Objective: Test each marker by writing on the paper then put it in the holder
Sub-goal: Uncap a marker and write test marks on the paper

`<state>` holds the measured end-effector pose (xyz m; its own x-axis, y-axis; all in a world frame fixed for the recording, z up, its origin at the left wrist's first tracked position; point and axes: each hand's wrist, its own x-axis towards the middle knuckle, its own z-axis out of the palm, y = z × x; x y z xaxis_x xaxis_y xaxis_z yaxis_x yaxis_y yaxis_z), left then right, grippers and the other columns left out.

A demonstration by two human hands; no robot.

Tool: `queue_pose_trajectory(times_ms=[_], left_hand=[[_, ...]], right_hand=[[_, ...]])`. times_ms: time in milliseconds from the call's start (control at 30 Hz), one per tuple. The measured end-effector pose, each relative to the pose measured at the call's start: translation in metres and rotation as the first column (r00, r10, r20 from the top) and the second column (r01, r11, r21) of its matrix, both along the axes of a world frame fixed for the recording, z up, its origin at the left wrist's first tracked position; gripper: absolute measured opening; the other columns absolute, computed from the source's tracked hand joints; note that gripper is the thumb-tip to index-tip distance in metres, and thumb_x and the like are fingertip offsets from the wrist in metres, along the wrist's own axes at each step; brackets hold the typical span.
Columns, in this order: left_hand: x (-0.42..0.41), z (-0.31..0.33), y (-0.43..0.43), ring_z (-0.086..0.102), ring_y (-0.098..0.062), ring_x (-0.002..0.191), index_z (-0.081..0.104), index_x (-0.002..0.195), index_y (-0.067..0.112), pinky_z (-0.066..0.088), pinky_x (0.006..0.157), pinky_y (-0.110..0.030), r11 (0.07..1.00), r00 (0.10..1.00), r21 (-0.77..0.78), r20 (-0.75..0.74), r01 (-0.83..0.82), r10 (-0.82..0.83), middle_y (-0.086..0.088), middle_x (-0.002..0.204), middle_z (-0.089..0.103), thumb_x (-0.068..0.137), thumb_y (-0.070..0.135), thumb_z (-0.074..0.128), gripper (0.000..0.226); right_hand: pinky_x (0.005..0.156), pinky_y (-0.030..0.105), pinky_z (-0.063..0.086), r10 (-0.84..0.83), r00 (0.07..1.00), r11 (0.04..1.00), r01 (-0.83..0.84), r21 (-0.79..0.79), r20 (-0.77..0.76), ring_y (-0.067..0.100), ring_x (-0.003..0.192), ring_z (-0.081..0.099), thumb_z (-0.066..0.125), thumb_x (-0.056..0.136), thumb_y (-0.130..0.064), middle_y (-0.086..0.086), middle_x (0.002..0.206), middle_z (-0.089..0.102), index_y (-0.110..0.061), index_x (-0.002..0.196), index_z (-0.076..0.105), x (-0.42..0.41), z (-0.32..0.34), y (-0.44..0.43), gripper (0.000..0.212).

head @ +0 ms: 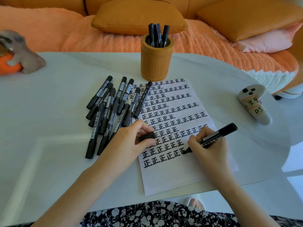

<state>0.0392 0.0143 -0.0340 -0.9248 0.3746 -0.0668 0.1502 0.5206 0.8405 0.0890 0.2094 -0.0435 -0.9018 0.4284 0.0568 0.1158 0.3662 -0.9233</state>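
A white sheet of paper (173,174) lies on the table, covered in rows of black written characters. My right hand (208,148) grips an uncapped black marker (218,134), its tip touching the paper at the end of a lower row. My left hand (131,140) rests on the paper's left edge and pinches the black marker cap (147,136). A pile of several capped black markers (111,108) lies left of the paper. Behind the paper stands an orange round holder (155,61) with several black markers (158,35) upright in it.
The white table (49,161) has its near edge close to my lap. A grey animal figure (23,53) with an orange ball sits far left. A white labelled controller (253,104) lies at the right. An orange sofa with cushions (139,17) is beyond the table.
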Motion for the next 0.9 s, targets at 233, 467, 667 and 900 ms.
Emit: queue_pose_trajectory(times_ms=[233, 467, 667, 900], left_hand=[[0.0000, 0.0007, 0.0000, 0.056, 0.016, 0.088, 0.061, 0.097, 0.027, 0.039, 0.073, 0.002, 1.000, 1.000, -0.003, -0.003, 0.004, -0.004, 0.021, 0.092, 0.065, 0.081, 0.026, 0.070, 0.019], [-0.0005, -0.0003, 0.0002, 0.056, 0.016, 0.088, 0.061, 0.098, 0.027, 0.039, 0.073, 0.002, 1.000, 1.000, -0.012, -0.005, 0.002, -0.003, 0.021, 0.093, 0.065, 0.081, 0.028, 0.070, 0.020], [-0.0005, -0.0008, 0.0001, 0.057, 0.015, 0.087, 0.061, 0.098, 0.027, 0.039, 0.073, 0.002, 1.000, 1.000, -0.014, -0.008, 0.003, -0.004, 0.021, 0.092, 0.065, 0.080, 0.028, 0.070, 0.020], [-0.0009, -0.0016, -0.0002, 0.057, 0.015, 0.088, 0.061, 0.099, 0.028, 0.040, 0.076, 0.001, 1.000, 1.000, -0.022, -0.009, -0.002, 0.002, 0.021, 0.093, 0.065, 0.080, 0.029, 0.070, 0.021]], right_hand=[[0.042, 0.015, 0.022, 0.010, 1.000, 1.000, -0.010, -0.013, -0.012, 0.009, 0.045, 0.028, 0.063, 0.079, -0.002, -0.001, 0.046, 0.034, -0.012, 0.051, 0.038, 0.0003, -0.0015, 0.0020, 0.038], [0.043, 0.014, 0.022, 0.038, 0.999, 0.999, -0.038, 0.002, 0.003, 0.007, 0.044, 0.026, 0.063, 0.080, -0.006, -0.003, 0.046, 0.033, -0.003, 0.056, 0.038, 0.0001, -0.0014, 0.0000, 0.034], [0.043, 0.015, 0.023, 0.019, 1.000, 1.000, -0.019, 0.021, -0.001, 0.009, 0.046, 0.028, 0.061, 0.079, -0.004, -0.004, 0.047, 0.033, -0.008, 0.055, 0.037, 0.0003, -0.0003, 0.0002, 0.034], [0.042, 0.013, 0.022, -0.001, 1.000, 1.000, 0.001, 0.010, -0.031, 0.007, 0.045, 0.027, 0.059, 0.077, -0.004, -0.008, 0.045, 0.031, -0.008, 0.055, 0.034, -0.0003, -0.0028, 0.0033, 0.034]])
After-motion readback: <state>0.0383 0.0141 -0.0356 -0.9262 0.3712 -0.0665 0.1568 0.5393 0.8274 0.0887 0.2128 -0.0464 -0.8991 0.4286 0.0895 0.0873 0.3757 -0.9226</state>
